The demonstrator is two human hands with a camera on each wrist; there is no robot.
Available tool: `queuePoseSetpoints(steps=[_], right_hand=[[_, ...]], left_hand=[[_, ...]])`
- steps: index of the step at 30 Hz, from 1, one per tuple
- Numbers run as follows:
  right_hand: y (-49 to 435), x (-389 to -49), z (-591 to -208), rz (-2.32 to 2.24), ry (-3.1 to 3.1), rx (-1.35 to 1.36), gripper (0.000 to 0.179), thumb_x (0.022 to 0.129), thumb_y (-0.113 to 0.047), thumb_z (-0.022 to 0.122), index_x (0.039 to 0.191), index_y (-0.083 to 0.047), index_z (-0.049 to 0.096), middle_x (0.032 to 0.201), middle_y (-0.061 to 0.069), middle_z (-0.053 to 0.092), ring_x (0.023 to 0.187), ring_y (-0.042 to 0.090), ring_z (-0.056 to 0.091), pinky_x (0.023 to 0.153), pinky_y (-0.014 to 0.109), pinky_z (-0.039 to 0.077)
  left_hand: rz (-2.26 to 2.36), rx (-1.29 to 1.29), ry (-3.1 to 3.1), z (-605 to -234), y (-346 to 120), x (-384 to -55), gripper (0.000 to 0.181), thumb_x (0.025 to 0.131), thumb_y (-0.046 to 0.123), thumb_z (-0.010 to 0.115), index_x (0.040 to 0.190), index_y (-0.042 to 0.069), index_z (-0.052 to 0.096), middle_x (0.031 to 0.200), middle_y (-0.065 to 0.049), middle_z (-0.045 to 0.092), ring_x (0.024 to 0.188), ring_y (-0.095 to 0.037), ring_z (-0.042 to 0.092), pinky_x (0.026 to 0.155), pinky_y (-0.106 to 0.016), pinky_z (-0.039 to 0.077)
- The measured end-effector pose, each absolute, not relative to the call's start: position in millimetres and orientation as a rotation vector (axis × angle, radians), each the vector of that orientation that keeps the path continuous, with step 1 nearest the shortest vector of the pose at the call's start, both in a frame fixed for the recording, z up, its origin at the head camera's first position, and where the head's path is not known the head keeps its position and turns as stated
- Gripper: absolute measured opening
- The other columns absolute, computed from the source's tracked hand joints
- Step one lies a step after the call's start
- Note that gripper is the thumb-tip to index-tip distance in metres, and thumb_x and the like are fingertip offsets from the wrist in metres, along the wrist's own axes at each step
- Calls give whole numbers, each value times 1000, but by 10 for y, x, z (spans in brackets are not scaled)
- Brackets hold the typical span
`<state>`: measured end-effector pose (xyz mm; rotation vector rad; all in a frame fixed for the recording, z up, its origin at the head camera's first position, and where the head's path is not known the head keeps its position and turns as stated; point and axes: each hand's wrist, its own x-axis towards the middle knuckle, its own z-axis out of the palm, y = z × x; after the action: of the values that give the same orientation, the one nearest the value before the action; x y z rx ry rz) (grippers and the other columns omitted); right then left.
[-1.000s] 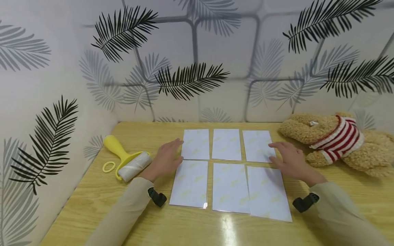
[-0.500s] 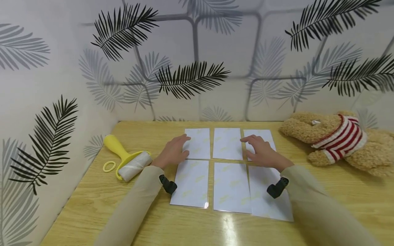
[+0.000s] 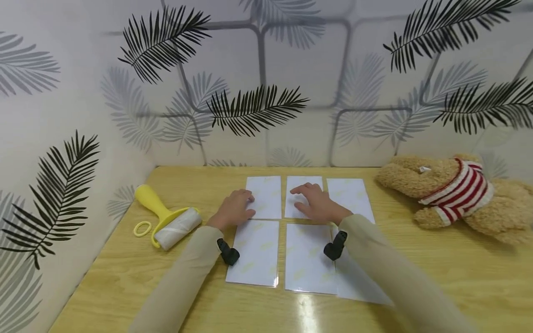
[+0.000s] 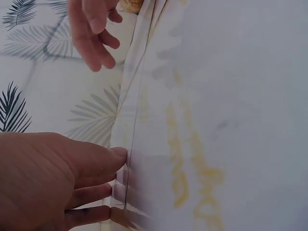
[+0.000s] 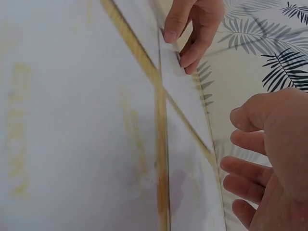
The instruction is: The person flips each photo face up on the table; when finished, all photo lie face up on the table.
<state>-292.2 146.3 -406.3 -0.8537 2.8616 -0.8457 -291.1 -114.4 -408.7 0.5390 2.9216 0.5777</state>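
Note:
White rectangular sheets with faint yellow print lie in two rows on the wooden table. My left hand (image 3: 233,209) is at the left edge of the back-left sheet (image 3: 266,198). In the left wrist view, its thumb and fingertips touch or nearly touch the sheet's edge, without a visible grip. Over the back-middle sheet (image 3: 296,185) hovers my right hand (image 3: 318,206), fingers apart and loosely bent, holding nothing. Its forearm covers part of the front-right sheet (image 3: 354,273). Also in front lie the front-left sheet (image 3: 255,252) and front-middle sheet (image 3: 308,259); the front-middle and front-right ones meet or overlap slightly.
On the left lie a yellow-handled lint roller (image 3: 166,222) and a small yellow ring (image 3: 142,229). A teddy bear (image 3: 454,194) in a red-and-white striped top lies at the right. A leaf-patterned wall (image 3: 283,138) bounds the table (image 3: 208,300) behind and at the left.
My right hand has moved left, from the back-right sheet to above the back-middle one. My left hand has shifted slightly right, nearer the back-left sheet. The sheets look unmoved.

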Motion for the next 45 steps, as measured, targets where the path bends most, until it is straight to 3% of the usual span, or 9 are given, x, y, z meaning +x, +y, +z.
queuePoseSetpoints(steps=[6, 12, 16, 19, 23, 29, 32, 38, 45], right_hand=[[1192, -3097, -4037, -1010, 2697, -720, 44, 99, -20, 47, 136, 3, 49, 133, 23, 54, 112, 37, 54, 100, 48, 38], [1065, -3137, -4035, -1311, 2400, -354, 53, 102, -28, 44, 147, -2, 35, 150, 20, 37, 136, 36, 38, 112, 47, 31], [1078, -3143, -4062, -1555, 2251, -221, 55, 103, -29, 40, 150, -2, 30, 152, 19, 34, 138, 32, 36, 115, 44, 27], [1081, -3137, -4052, -1722, 2130, -145, 54, 104, -27, 40, 150, -1, 30, 151, 18, 36, 130, 28, 40, 109, 37, 34], [1057, -3137, -4032, -1867, 2011, -59, 51, 103, -21, 43, 148, -1, 33, 152, 16, 35, 130, 25, 39, 106, 33, 35], [1008, -3158, -4069, -1983, 1933, -138, 47, 100, -7, 45, 144, 6, 33, 149, 23, 34, 129, 30, 42, 112, 41, 33], [989, -3169, -4097, -1940, 1998, -195, 45, 99, -5, 48, 141, 6, 36, 144, 25, 37, 123, 31, 47, 108, 43, 38], [964, -3187, -4128, -1732, 2191, -203, 43, 96, -8, 57, 138, -6, 48, 135, 20, 47, 110, 27, 54, 100, 39, 45], [967, -3177, -4130, -1617, 2284, -267, 41, 97, -9, 54, 138, -4, 50, 119, 17, 54, 90, 21, 56, 84, 28, 49]], left_hand=[[639, 488, 2931, -4111, -1145, -2875, 30, 91, 15, 64, 116, -1, 62, 141, -20, 48, 133, -37, 39, 110, -53, 32], [725, 474, 2931, -4129, -1127, -2870, 31, 91, 14, 66, 118, -1, 63, 143, -18, 47, 134, -37, 39, 110, -54, 31], [754, 472, 2918, -4116, -1132, -2881, 35, 91, 14, 66, 123, 0, 63, 144, -15, 47, 136, -36, 37, 110, -58, 28], [776, 474, 2916, -4108, -1150, -2887, 36, 90, 13, 66, 123, 0, 64, 143, -15, 48, 135, -37, 38, 108, -59, 28], [794, 480, 2917, -4099, -1164, -2880, 36, 89, 12, 67, 122, 0, 65, 142, -16, 49, 134, -37, 40, 106, -59, 31], [801, 483, 2924, -4095, -1169, -2871, 36, 88, 12, 68, 122, -1, 65, 141, -16, 51, 132, -37, 41, 105, -58, 32], [806, 491, 2931, -4109, -1165, -2876, 35, 88, 11, 68, 121, 0, 65, 140, -16, 51, 132, -37, 43, 105, -58, 33], [838, 502, 2912, -4142, -1155, -2903, 33, 88, 8, 67, 119, -1, 66, 140, -16, 52, 132, -37, 43, 108, -56, 32], [844, 511, 2920, -4156, -1161, -2934, 30, 87, 8, 68, 116, 0, 68, 138, -16, 53, 130, -37, 44, 106, -57, 33]])
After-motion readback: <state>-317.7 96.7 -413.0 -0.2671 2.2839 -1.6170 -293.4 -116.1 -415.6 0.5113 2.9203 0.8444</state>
